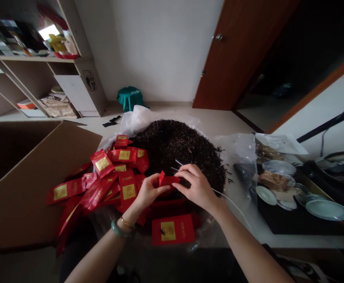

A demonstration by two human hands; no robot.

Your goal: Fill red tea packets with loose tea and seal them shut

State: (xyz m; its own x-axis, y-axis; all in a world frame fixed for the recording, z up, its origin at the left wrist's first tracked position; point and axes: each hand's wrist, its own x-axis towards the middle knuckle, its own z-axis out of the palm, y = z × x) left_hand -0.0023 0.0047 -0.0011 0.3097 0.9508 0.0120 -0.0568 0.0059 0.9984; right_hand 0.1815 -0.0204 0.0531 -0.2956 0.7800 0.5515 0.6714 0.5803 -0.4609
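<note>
Pinching opposite sides of a red packet (169, 181) just below the frame's centre, the left hand (148, 192) and right hand (198, 188) probably steady it, near the dark heap (178, 143).

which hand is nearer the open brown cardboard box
Left. The box stands left of both hands. The left hand is nearer, across the pile of shiny red packets; the right hand is farther right, beside the heap of dark, dried strands.
</note>
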